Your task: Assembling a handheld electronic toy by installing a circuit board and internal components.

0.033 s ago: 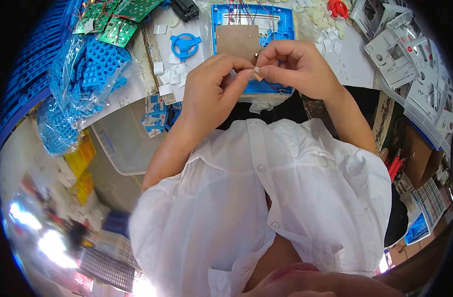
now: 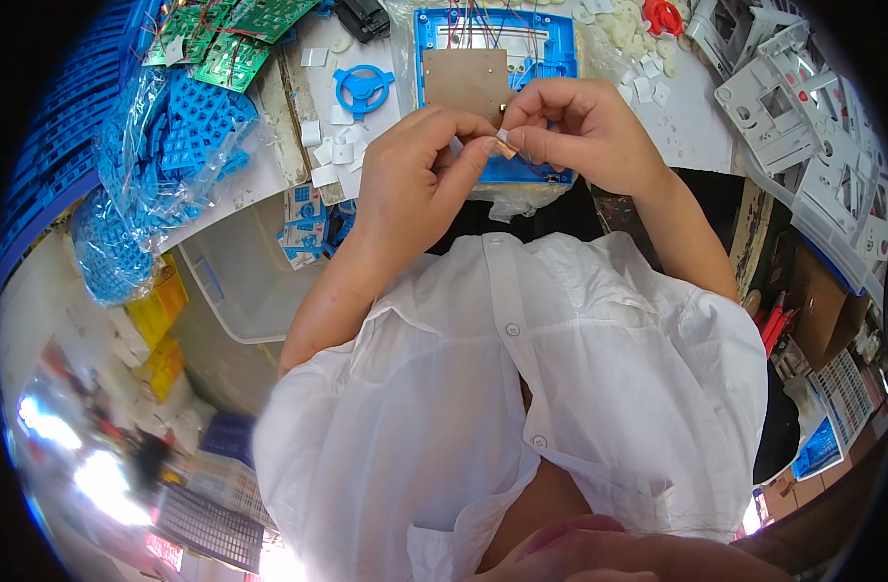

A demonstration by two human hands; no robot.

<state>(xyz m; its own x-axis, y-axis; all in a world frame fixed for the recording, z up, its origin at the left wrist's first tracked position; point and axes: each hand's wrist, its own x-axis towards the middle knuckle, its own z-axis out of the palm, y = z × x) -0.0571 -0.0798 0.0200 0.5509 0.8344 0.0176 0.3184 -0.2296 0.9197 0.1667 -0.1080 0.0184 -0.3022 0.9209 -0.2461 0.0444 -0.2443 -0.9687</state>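
Note:
Over the blue plastic housing [image 2: 544, 24], my left hand [image 2: 419, 160] and my right hand [image 2: 589, 131] meet, fingertips nearly touching. Both are closed in a pinch on a small white-and-tan piece [image 2: 505, 147], too small to name exactly. Behind my fingers a brown circuit board [image 2: 465, 82] lies on the housing, and thin red, blue and dark wires run from its far edge. The housing's near part is partly hidden by my hands.
White pieces [image 2: 342, 150] and a blue three-armed ring [image 2: 363, 90] lie to the left. Farther left are green circuit boards [image 2: 235, 68] and bagged blue plastic parts [image 2: 196, 121]. A red round part [image 2: 663, 16] sits at the back; white panels [image 2: 774, 107] are piled right.
The small piece between my fingertips has tilted slightly. My hands and everything else look the same.

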